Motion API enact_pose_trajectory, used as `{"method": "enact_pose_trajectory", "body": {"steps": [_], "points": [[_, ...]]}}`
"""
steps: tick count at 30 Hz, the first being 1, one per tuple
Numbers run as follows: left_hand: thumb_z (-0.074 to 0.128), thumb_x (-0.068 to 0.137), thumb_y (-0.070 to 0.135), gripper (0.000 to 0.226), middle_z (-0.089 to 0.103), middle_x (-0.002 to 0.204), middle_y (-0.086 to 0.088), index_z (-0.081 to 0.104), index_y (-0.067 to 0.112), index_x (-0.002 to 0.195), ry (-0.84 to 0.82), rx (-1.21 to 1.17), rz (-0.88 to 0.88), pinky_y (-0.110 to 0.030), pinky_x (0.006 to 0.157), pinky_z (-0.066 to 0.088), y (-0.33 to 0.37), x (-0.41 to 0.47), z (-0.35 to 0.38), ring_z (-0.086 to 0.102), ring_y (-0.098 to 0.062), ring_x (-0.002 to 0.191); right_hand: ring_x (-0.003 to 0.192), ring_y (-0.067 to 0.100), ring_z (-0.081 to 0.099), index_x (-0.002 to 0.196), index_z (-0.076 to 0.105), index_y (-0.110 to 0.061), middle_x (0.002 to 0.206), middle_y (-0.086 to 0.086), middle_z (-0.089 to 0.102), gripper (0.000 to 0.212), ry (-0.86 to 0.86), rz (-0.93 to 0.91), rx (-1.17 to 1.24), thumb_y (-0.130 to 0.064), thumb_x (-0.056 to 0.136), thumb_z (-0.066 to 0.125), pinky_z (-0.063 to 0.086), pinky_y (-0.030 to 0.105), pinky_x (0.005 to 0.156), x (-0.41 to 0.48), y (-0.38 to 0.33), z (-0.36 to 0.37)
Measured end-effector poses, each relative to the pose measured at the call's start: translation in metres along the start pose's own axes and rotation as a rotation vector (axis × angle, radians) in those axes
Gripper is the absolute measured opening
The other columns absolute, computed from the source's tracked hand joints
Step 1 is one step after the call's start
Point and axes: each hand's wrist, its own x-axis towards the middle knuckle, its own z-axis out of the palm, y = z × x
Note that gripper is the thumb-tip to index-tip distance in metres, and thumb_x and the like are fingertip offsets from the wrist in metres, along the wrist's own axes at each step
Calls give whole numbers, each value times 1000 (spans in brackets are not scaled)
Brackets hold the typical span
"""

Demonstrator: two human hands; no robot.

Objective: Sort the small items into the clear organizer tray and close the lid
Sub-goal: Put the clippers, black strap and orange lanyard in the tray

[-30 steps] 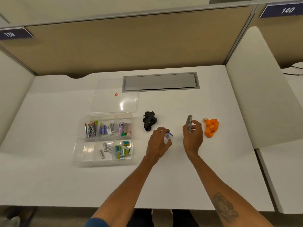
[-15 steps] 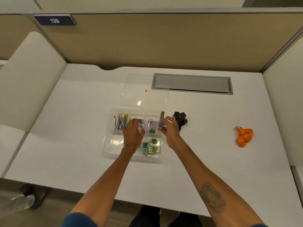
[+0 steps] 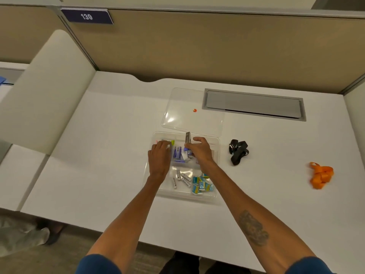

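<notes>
The clear organizer tray [image 3: 183, 197] lies mid-desk with its clear lid [image 3: 189, 119] flat on the desk behind it. My left hand [image 3: 160, 156] rests knuckles-up over the back left compartment, its fingertips hidden among the coloured pieces there. My right hand [image 3: 199, 150] hovers over the back middle compartment, pinching a thin grey metal piece [image 3: 187, 137] that stands upright above my fingers. Blue-and-white items [image 3: 177, 153] lie between my hands. Small white tubes [image 3: 182, 177] and teal packets [image 3: 201, 184] fill the front compartments.
A black strap [image 3: 238, 152] lies right of the tray, and an orange ribbon bundle [image 3: 321, 175] lies further right. A grey cable hatch [image 3: 254, 104] is set into the desk at the back. Beige dividers enclose the desk on three sides.
Both hands moved from the desk right of the tray to over its back compartments. The right hand still carries the grey piece. My view swung left.
</notes>
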Motion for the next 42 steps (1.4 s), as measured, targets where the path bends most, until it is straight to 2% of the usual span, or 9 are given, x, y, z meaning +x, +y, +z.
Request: {"method": "enact_pose_trajectory", "body": {"steps": [5,11,14,17,21,27,33,39,42], "points": [[48,93,0,37,63,127,-6,60,16,124,59,-79,-125,-40,93,47,-31,12,-13,56,-28,111,82,20,66,114,58,-22,95,4,71,42,-78,-173,-315,-28,76,73,53,32,75,-7,-1,55],[39,97,0,40,63,127,-6,58,16,128,25,-152,-162,-35,97,45,-56,16,-17,56,-25,116,108,28,62,120,56,-13,119,10,66,42,-48,-300,-579,-33,85,67,48,36,91,-3,5,107],[38,97,-1,42,61,131,-7,58,14,131,-20,-137,-143,-35,99,44,-65,19,-17,55,-25,120,106,30,62,117,57,-11,116,12,66,37,-69,-282,-613,-35,89,63,46,34,87,1,6,114],[41,96,0,40,61,131,-8,58,14,130,-29,-129,-132,-37,99,44,-69,20,-16,54,-27,119,102,28,64,111,63,-12,111,10,69,22,4,-321,-568,-22,93,53,49,35,86,3,2,105],[49,98,11,32,65,124,-11,60,12,128,-18,-153,-124,-40,94,49,-64,20,-15,58,-29,112,115,27,53,121,62,-6,124,13,59,31,39,-460,-745,-1,94,46,45,34,96,13,2,91],[58,96,21,32,65,124,-8,62,15,127,-67,-51,-61,-43,88,52,-59,21,-12,61,-28,104,106,30,55,119,65,-5,116,17,62,30,-70,-589,-1037,0,92,52,47,35,85,22,7,89],[58,97,25,30,65,124,-4,62,17,125,-83,-4,-43,-40,86,51,-64,20,-11,59,-25,103,87,30,62,94,71,-3,93,18,70,24,-115,-643,-986,-17,97,52,47,36,74,21,11,93],[56,96,20,28,64,127,-2,63,16,122,-41,84,9,-40,84,47,-53,18,-9,56,-27,109,105,29,57,111,68,-2,113,16,67,27,-15,-668,-782,-2,95,46,43,33,90,11,16,77],[56,96,21,32,59,137,-4,61,16,127,-28,66,59,-40,97,44,-36,15,-2,53,-27,124,113,27,53,117,66,-4,121,13,64,28,46,-650,-756,-4,95,49,43,33,97,8,20,51]]}}
